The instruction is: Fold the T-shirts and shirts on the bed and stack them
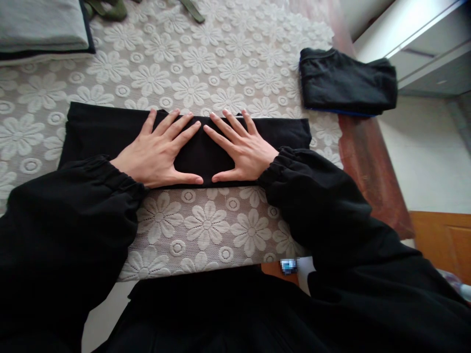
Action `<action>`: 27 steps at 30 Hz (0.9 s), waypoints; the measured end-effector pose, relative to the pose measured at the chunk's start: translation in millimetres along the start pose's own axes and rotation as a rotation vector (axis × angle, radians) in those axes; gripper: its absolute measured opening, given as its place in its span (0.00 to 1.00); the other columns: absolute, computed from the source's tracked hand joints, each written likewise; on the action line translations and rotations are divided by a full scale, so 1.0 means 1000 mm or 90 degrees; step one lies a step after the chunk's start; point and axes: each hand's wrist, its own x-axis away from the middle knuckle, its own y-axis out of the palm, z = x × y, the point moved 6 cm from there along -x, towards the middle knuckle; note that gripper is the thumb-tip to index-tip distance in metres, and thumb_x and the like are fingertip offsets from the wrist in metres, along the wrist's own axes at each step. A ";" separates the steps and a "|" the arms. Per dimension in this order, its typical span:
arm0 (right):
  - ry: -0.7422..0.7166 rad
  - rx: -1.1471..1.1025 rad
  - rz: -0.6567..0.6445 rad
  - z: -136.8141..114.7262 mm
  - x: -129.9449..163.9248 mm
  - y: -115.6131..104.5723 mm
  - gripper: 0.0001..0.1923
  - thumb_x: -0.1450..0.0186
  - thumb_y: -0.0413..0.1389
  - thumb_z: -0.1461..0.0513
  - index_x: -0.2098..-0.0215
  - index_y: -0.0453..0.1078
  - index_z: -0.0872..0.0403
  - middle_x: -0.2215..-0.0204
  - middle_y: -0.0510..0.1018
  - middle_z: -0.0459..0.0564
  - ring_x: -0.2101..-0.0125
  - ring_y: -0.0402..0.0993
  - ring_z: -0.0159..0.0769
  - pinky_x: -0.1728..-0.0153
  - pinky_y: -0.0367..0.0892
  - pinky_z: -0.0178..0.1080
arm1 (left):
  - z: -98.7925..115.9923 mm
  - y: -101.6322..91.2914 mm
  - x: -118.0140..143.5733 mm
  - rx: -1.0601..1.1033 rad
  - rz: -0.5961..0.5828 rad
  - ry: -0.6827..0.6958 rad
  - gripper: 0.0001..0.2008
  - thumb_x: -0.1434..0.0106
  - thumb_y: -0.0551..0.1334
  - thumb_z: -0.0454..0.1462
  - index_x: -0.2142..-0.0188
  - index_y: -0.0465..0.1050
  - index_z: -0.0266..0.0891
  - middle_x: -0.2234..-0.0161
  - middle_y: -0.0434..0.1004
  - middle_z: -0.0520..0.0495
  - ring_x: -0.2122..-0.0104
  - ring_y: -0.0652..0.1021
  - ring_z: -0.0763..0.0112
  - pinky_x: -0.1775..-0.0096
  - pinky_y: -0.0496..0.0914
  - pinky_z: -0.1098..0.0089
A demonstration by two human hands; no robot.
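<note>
Head view: my left hand (162, 149) and right hand (241, 147), fingers spread flat, gripping nothing, press the folded black garment (95, 132) at centre on the lace cloth (206, 230). Second folded black garment (346, 81) at two o'clock.

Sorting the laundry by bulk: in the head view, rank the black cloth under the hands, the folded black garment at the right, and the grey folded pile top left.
1. black cloth, largest.
2. folded black garment.
3. grey folded pile, cut off by the frame, so unsure against the second.
</note>
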 end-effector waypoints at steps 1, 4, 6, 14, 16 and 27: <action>-0.006 0.001 0.000 -0.001 0.000 0.000 0.64 0.39 0.50 0.24 0.20 0.45 0.52 0.22 0.42 0.60 0.24 0.35 0.68 0.29 0.27 0.72 | 0.000 0.000 0.000 0.005 0.001 0.006 0.61 0.40 0.61 0.70 0.21 0.34 0.49 0.21 0.37 0.45 0.25 0.45 0.32 0.28 0.30 0.37; -0.018 -0.002 0.003 -0.002 -0.001 -0.001 0.64 0.38 0.49 0.24 0.20 0.45 0.54 0.22 0.43 0.62 0.24 0.37 0.65 0.28 0.27 0.71 | -0.001 0.001 -0.001 0.019 0.010 0.033 0.60 0.39 0.61 0.70 0.21 0.34 0.48 0.21 0.37 0.45 0.25 0.44 0.33 0.27 0.31 0.39; -0.021 -0.006 0.009 -0.003 -0.001 -0.002 0.63 0.37 0.49 0.25 0.20 0.44 0.54 0.22 0.43 0.61 0.24 0.38 0.64 0.28 0.27 0.70 | 0.000 0.001 -0.001 0.026 0.014 0.046 0.60 0.39 0.60 0.70 0.21 0.35 0.47 0.21 0.37 0.44 0.24 0.44 0.34 0.27 0.32 0.40; -0.066 -0.029 -0.004 -0.007 -0.002 0.000 0.60 0.35 0.51 0.27 0.20 0.44 0.55 0.22 0.44 0.61 0.23 0.38 0.60 0.26 0.34 0.66 | 0.006 -0.002 -0.002 0.068 0.019 0.099 0.59 0.37 0.55 0.70 0.21 0.40 0.37 0.22 0.40 0.40 0.23 0.45 0.43 0.25 0.38 0.46; -0.063 -0.030 -0.009 -0.006 -0.002 0.001 0.61 0.35 0.50 0.27 0.20 0.44 0.55 0.22 0.43 0.61 0.23 0.37 0.60 0.26 0.34 0.65 | 0.006 -0.002 -0.002 0.081 0.015 0.099 0.59 0.37 0.56 0.70 0.21 0.40 0.37 0.22 0.40 0.40 0.24 0.46 0.43 0.25 0.39 0.45; -0.054 -0.022 -0.015 -0.009 -0.001 -0.001 0.64 0.37 0.50 0.25 0.20 0.44 0.57 0.22 0.42 0.62 0.23 0.36 0.62 0.26 0.32 0.65 | 0.006 -0.001 0.000 0.078 0.004 0.086 0.59 0.38 0.57 0.70 0.21 0.39 0.41 0.21 0.39 0.43 0.24 0.45 0.39 0.25 0.38 0.44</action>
